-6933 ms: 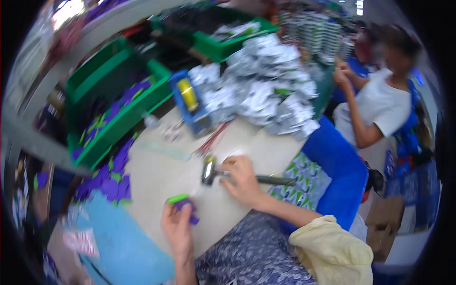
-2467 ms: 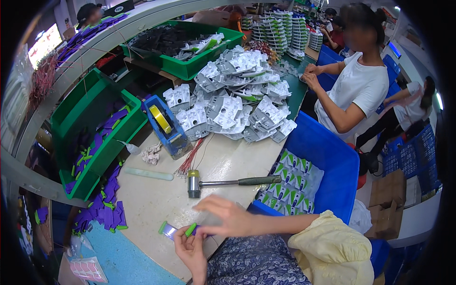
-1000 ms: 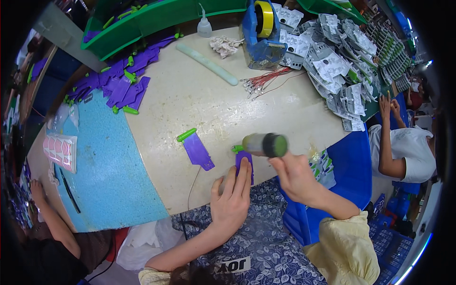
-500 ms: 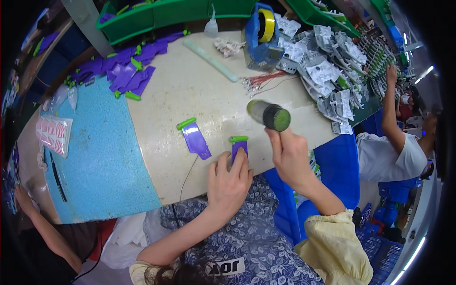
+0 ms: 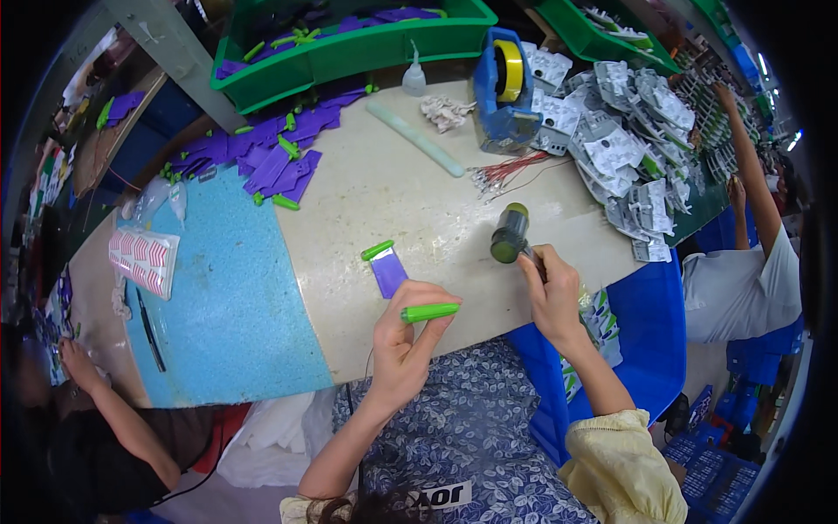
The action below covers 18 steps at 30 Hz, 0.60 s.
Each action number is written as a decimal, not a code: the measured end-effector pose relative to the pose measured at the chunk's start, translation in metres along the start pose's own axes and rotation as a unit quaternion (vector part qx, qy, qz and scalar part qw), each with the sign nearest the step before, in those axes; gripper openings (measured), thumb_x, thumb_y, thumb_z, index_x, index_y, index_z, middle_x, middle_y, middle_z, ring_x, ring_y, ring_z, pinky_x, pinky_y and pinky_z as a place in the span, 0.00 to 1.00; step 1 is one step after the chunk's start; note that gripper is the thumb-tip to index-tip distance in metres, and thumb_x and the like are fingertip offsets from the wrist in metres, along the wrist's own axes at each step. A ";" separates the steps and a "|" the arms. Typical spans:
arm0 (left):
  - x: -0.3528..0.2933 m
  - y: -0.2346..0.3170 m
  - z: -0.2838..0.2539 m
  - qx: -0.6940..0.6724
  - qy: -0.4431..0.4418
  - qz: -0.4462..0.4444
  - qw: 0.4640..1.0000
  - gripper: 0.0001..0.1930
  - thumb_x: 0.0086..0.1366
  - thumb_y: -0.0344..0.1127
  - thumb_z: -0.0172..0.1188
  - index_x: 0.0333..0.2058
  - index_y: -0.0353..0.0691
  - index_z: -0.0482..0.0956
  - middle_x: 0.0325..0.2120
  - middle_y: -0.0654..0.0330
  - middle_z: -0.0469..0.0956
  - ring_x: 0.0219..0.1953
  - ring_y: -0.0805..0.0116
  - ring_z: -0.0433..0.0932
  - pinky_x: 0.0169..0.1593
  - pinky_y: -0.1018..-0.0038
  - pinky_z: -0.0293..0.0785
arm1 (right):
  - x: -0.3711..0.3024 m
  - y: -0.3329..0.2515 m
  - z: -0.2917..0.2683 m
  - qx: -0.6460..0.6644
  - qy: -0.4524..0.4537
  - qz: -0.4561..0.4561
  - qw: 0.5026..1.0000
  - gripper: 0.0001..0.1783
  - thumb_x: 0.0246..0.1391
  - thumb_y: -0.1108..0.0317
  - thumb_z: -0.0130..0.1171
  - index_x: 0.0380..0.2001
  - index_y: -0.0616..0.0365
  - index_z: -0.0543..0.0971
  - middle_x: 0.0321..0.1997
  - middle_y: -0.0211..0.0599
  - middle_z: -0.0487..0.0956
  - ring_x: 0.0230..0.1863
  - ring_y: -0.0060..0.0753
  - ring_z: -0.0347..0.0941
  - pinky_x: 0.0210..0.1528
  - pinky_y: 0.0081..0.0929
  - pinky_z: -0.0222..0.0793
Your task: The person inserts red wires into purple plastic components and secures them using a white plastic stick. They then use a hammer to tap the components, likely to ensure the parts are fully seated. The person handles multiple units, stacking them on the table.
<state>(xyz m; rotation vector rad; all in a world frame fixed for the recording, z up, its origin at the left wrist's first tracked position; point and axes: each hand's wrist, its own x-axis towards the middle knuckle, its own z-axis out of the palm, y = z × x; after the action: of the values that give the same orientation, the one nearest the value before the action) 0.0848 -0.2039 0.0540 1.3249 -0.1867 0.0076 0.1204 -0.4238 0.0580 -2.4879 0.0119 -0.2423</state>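
Observation:
My left hand [image 5: 403, 349] is closed near the table's front edge, pinching a purple-and-green plastic part. Only that part's green bar [image 5: 432, 312] shows between my fingers and thumb; its purple panel is hidden. To the right, my right hand [image 5: 554, 293] grips the handle of a mallet, whose dark, green-faced head [image 5: 510, 234] is held over the table. A second purple panel with a green bar on its end [image 5: 388, 272] lies just beyond my left hand, its lower portion covered by my fingers.
Purple-and-green parts [image 5: 284, 166] are piled at the far left, below a green bin [image 5: 349, 61]. A blue tape dispenser [image 5: 504, 96], red wires [image 5: 515, 168] and a heap of grey housings [image 5: 620, 144] sit far right. Beside the table's right front stands a blue bin [image 5: 650, 323].
My left hand has lifted the part off the table and turned it. The mallet head has swung to another angle in my right hand. The whole view has shifted slightly.

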 end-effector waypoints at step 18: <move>-0.221 0.087 -0.101 0.146 0.355 -0.035 0.923 0.16 0.73 0.33 0.49 0.55 0.31 0.68 0.28 0.62 0.71 0.23 0.77 0.66 0.27 0.80 0.65 | -0.199 -0.022 -0.065 0.299 -0.011 0.206 0.932 0.10 0.63 0.69 0.55 0.30 0.65 0.78 0.19 0.20 0.69 0.22 0.10 0.58 0.23 0.18 0.52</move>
<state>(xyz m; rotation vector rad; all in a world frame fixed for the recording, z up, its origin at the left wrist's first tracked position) -0.1293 -0.0630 0.0838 1.5421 0.4978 0.4653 -0.0881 -0.4318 0.0881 -1.8260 0.3891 -0.0274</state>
